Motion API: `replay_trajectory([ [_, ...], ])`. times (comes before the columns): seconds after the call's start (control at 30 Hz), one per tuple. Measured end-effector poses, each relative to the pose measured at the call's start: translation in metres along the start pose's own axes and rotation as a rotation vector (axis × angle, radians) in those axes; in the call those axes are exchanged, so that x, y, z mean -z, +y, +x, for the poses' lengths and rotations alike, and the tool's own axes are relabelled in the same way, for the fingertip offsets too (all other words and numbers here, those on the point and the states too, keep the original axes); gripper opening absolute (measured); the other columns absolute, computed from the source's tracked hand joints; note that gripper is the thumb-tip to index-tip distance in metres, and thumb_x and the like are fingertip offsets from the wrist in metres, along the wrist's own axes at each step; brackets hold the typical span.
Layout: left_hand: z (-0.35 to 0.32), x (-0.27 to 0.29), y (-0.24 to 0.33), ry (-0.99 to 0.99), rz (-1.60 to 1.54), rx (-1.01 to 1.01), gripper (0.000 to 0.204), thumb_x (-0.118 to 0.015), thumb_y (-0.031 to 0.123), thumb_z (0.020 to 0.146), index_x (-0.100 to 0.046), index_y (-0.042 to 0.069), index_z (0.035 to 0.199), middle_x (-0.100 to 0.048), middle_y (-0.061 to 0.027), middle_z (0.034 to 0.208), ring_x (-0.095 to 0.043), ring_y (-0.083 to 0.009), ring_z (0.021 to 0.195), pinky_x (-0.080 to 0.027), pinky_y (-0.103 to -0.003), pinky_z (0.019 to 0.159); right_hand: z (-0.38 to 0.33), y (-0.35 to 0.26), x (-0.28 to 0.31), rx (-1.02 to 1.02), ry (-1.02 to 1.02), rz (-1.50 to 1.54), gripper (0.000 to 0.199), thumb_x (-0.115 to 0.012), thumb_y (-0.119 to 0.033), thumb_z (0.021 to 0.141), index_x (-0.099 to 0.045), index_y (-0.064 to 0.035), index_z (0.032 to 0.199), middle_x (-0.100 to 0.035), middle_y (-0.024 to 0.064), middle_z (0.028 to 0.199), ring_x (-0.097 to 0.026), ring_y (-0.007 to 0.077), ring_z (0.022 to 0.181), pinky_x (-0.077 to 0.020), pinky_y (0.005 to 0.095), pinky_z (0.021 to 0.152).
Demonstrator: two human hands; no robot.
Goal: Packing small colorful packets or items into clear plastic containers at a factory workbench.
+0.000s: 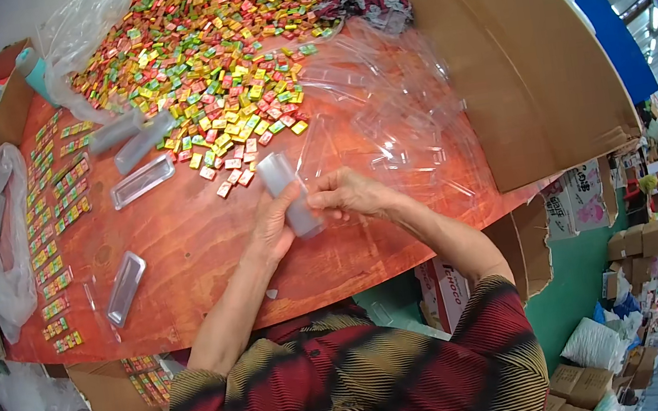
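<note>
My left hand is wrapped round a stack of nested clear plastic trays, held tilted above the near middle of the red table. My right hand is closed, its thumb and fingertips pinching at the right edge of the stack; the exact grip is partly hidden. Just beyond the hands, loose small wrapped blocks in red, yellow and green spread out from a large heap. To the left lie a single clear tray, another one near the front, and stacked trays against the heap.
Rows of small blocks line the table's left side beside a clear plastic bag. Clear plastic packaging covers the right side. A tall cardboard sheet stands at the right edge. An open carton sits below the table's front left.
</note>
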State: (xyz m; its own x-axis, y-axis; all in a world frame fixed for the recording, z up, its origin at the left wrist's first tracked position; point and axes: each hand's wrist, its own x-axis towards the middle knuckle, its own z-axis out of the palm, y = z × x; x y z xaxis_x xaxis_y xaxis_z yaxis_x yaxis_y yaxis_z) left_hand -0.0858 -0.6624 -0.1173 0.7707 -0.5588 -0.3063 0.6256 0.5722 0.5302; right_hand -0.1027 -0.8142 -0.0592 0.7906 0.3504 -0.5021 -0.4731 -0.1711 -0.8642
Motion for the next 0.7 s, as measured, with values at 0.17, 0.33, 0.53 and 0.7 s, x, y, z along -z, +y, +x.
replay_trajectory([
  [0.17,-0.003,-0.007,0.004,-0.003,0.041,-0.026,0.034,-0.065,0.019,0.069,-0.044,0.008,0.094,-0.052,-0.0027,0.080,-0.052,-0.0116,0.071,-0.045,-0.027,0.061,-0.005,-0.007,-0.004,0.005,0.051,-0.098,0.018,-0.054,-0.022,0.078,-0.057,-0.0056,0.073,-0.050,-0.0012,0.057,-0.041,0.0038,0.043,-0.0310,0.0170,0.036],
  [0.33,-0.004,-0.008,0.002,0.019,0.082,-0.078,0.035,-0.065,0.017,0.069,-0.044,0.008,0.095,-0.050,-0.0009,0.082,-0.051,-0.0105,0.074,-0.044,-0.025,0.063,0.000,0.002,0.001,-0.022,-0.005,-0.033,0.017,-0.057,-0.023,0.076,-0.057,-0.0053,0.075,-0.050,-0.0021,0.058,-0.043,0.0037,0.047,-0.0344,0.0171,0.041],
  [0.53,-0.008,-0.010,0.005,0.036,0.148,-0.128,0.038,-0.065,0.016,0.070,-0.042,0.007,0.099,-0.049,0.0001,0.083,-0.050,-0.0101,0.075,-0.044,-0.025,0.065,0.002,-0.005,-0.005,0.078,0.058,-0.158,0.016,-0.058,-0.020,0.076,-0.056,-0.0038,0.076,-0.050,-0.0015,0.059,-0.043,0.0039,0.047,-0.0351,0.0166,0.041],
  [0.7,-0.011,-0.014,0.010,-0.018,0.139,-0.102,0.038,-0.064,0.015,0.071,-0.041,0.006,0.099,-0.049,-0.0011,0.083,-0.051,-0.0110,0.075,-0.045,-0.026,0.066,-0.002,-0.008,0.000,0.011,-0.018,0.027,0.015,-0.058,-0.018,0.076,-0.057,-0.0031,0.075,-0.050,-0.0013,0.057,-0.043,0.0039,0.045,-0.0346,0.0162,0.040],
])
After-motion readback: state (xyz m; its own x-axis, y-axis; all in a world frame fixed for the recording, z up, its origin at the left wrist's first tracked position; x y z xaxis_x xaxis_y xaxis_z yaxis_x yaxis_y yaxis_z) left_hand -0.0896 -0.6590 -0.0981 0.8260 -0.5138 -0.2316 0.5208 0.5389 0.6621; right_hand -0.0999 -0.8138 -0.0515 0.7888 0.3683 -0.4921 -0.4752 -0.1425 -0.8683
